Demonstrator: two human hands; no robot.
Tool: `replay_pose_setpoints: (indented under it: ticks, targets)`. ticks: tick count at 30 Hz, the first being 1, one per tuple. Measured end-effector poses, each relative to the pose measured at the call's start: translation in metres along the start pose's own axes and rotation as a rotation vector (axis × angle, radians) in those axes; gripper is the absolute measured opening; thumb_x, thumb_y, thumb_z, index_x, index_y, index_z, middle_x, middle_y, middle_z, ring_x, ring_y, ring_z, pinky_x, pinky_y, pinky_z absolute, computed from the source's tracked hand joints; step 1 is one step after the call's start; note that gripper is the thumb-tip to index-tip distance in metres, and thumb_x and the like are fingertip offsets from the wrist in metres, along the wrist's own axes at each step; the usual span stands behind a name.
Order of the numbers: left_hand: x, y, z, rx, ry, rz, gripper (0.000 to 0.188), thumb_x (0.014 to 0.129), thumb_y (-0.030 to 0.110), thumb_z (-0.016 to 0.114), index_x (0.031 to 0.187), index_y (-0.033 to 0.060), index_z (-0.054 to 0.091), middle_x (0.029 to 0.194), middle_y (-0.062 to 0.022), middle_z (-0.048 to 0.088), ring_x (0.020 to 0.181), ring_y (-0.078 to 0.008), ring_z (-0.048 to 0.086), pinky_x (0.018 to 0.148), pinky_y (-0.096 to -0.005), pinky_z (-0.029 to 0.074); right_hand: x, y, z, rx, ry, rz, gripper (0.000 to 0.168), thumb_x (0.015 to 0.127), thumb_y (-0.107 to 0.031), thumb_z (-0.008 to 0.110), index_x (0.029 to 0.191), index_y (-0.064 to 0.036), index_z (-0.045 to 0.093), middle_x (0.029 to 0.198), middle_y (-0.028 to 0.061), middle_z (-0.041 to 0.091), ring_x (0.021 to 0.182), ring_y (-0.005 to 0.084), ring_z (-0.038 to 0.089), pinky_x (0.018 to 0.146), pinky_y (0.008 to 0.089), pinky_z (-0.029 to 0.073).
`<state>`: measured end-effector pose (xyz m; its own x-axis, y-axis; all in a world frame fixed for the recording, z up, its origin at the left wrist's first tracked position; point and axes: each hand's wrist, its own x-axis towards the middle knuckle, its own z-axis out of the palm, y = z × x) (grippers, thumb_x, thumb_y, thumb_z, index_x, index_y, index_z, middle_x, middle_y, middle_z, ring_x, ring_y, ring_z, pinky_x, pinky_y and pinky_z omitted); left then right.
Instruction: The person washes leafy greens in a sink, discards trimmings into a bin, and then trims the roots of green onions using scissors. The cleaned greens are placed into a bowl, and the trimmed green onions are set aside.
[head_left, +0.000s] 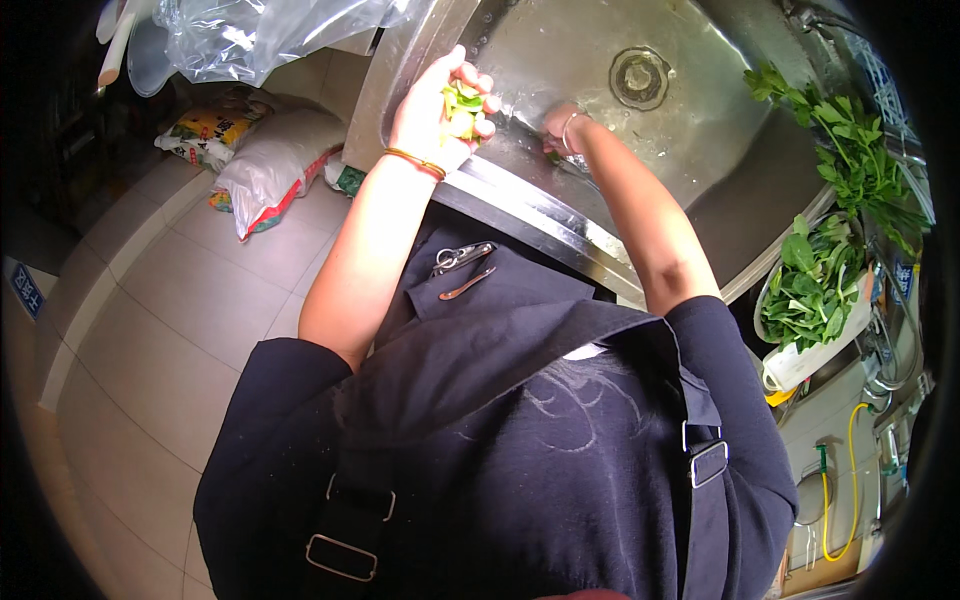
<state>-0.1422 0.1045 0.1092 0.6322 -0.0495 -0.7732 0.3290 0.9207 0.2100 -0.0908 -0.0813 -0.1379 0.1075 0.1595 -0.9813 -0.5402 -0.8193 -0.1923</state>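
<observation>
My left hand (442, 112) is palm up over the near left edge of the steel sink (705, 67), with its fingers curled around cut green vegetable pieces (463, 105). Down inside the basin, my right hand (562, 129) reaches to the bottom near the front wall, in what looks like shallow water. A bit of green (553, 157) shows at its fingertips; whether the fingers grip it is hard to make out. The round drain (639, 78) lies beyond that hand.
Leafy celery (855, 142) lies along the sink's right rim. Below it, a white container (817, 360) holds leafy greens (814, 292). Clear plastic (225, 37) hangs at upper left, above filled bags (277, 165) by the tiled floor (172, 322). A yellow hose (855, 480) hangs at lower right.
</observation>
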Motion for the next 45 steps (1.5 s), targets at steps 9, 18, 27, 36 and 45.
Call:
replay_pose_setpoints:
  ticks: [9, 18, 27, 36, 45]
  targets:
    - [0.002, 0.005, -0.011, 0.030, -0.016, 0.021, 0.027, 0.092, 0.034, 0.052, 0.075, 0.0127, 0.053, 0.077, -0.0013, 0.053, 0.072, -0.0178, 0.055, 0.052, -0.0269, 0.044, -0.059, -0.080, 0.027, 0.576, -0.416, -0.099, 0.015, 0.087, -0.005, 0.052, 0.096, 0.000, 0.063, 0.076, 0.0072, 0.060, 0.062, 0.0167, 0.057, 0.057, 0.0275, 0.051]
    - [0.026, -0.037, 0.013, -0.094, 0.012, 0.089, 0.033, 0.095, 0.029, 0.041, 0.109, 0.0032, 0.056, 0.110, -0.0121, 0.059, 0.101, -0.0269, 0.058, 0.090, -0.0422, 0.046, -0.252, -0.091, 0.012, -0.177, 0.627, -1.406, 0.042, 0.085, -0.016, 0.051, 0.125, -0.004, 0.049, 0.115, 0.0149, 0.055, 0.112, 0.0317, 0.050, 0.099, 0.0458, 0.035]
    - [0.045, -0.042, 0.015, -0.134, -0.130, -0.177, 0.032, 0.092, 0.036, 0.050, 0.070, 0.0129, 0.050, 0.076, -0.0030, 0.054, 0.072, -0.0201, 0.056, 0.051, -0.0280, 0.045, -0.182, -0.076, -0.104, -0.103, 0.953, -1.122, 0.049, 0.082, -0.021, 0.054, 0.128, -0.005, 0.048, 0.121, 0.0216, 0.054, 0.115, 0.0329, 0.052, 0.104, 0.0379, 0.033]
    - [0.032, -0.045, -0.003, 0.011, -0.033, -0.123, 0.028, 0.094, 0.033, 0.047, 0.090, 0.0080, 0.058, 0.089, -0.0069, 0.060, 0.081, -0.0227, 0.059, 0.061, -0.0323, 0.051, -0.047, -0.067, -0.210, -0.592, 1.004, -0.787, 0.033, 0.079, -0.013, 0.056, 0.111, -0.005, 0.061, 0.104, 0.0168, 0.064, 0.096, 0.0306, 0.062, 0.085, 0.0368, 0.047]
    - [0.053, -0.065, 0.006, -0.450, -0.193, -0.198, 0.034, 0.094, 0.029, 0.043, 0.118, 0.0072, 0.054, 0.114, -0.0117, 0.059, 0.102, -0.0254, 0.059, 0.093, -0.0462, 0.046, -0.243, -0.056, -0.013, -0.494, 0.669, -1.389, 0.033, 0.087, -0.024, 0.058, 0.115, -0.007, 0.059, 0.117, 0.0126, 0.058, 0.117, 0.0283, 0.049, 0.100, 0.0361, 0.038]
